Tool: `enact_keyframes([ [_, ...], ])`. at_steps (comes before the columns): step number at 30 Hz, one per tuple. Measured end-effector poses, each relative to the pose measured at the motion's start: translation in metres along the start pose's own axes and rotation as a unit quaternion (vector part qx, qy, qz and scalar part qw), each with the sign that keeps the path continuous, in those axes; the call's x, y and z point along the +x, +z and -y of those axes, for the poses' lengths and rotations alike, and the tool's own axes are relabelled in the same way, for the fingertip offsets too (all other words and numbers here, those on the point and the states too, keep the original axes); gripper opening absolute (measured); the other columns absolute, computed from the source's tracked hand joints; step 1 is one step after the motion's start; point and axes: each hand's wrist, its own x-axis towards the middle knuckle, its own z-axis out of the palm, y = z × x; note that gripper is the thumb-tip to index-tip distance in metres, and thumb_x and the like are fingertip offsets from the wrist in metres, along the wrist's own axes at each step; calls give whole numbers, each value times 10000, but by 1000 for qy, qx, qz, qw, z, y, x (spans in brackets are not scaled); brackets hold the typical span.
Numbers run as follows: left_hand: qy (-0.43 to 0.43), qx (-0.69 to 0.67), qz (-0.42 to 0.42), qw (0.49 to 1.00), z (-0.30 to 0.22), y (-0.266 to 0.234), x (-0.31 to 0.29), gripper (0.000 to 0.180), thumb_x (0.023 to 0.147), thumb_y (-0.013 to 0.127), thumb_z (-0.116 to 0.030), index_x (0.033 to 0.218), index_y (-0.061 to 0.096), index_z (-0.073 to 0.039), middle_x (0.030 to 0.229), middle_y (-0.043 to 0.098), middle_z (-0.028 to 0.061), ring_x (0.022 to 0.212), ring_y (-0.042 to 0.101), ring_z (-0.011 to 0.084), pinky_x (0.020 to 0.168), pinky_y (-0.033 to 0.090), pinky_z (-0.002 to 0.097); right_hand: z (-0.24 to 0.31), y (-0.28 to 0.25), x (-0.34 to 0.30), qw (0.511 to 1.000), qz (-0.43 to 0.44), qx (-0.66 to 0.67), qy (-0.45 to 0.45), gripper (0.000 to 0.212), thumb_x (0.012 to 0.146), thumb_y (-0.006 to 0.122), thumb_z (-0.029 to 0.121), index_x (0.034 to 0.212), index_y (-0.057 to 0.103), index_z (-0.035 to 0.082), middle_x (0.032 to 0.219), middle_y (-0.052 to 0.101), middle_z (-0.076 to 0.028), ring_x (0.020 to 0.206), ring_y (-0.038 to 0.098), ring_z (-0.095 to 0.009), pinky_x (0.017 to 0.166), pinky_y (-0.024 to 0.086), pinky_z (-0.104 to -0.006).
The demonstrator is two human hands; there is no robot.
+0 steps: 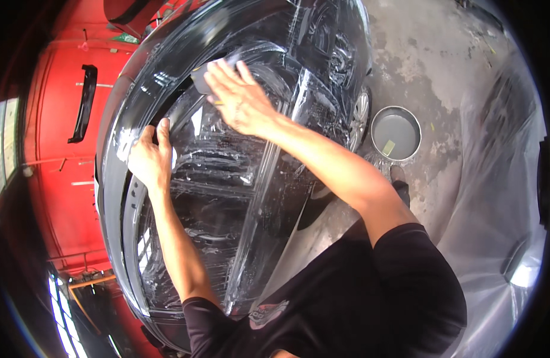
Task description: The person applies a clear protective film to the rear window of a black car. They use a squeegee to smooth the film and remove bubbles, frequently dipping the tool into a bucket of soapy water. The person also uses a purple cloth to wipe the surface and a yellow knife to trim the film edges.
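Observation:
A black car body fills the middle, its surface wet and streaked with whitish residue. My right hand lies over it with fingers stretched forward, pressing a dark grey sheet of sandpaper against the curved panel. Part of the sheet is hidden beneath the fingers, and the fingertips are slightly blurred. Farther left and nearer to me, my left hand is closed at a panel edge beside a long dark gap. Its thumb and forefinger show, while the other fingers are mostly hidden.
A round bucket of greyish water stands on the concrete floor at right, a small yellowish piece in it. Beside it is a car wheel. Clear plastic sheeting hangs farther right. A black curved part is mounted on the red wall.

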Motion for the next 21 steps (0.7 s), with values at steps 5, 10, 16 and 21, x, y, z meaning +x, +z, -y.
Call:
enact_keyframes([
  [5,-6,13,-10,1000,-8,-3,6,602,1026,606,-636,815,722,-84,698,694,207,678,698,434,662,530,539,-75,-25,-45,990,-17,-59,124,606,1133,500,285,1562,413,-134,1666,339,-364,1582,314,-485,1308,224,-590],
  [10,-37,10,36,999,-6,-4,2,704,1011,532,-749,977,796,-97,780,731,204,788,734,417,738,548,528,-44,-17,11,992,8,-29,126,651,1136,475,316,1594,359,-132,1684,289,-375,1607,235,-497,1328,188,-551],
  [16,-39,18,45,998,-12,-9,7,702,1012,542,-742,962,786,-86,760,717,205,756,721,415,718,543,519,-59,-29,-50,990,-27,-37,135,584,1112,538,260,1566,418,-88,1667,341,-353,1551,340,-518,1283,266,-590],
  [21,-24,10,24,999,-1,1,-1,713,1013,543,-740,947,774,-69,739,706,206,726,710,411,690,531,513,-63,-35,-23,987,-13,-18,157,608,1126,509,307,1543,415,-124,1662,332,-365,1554,351,-499,1299,242,-584],
])
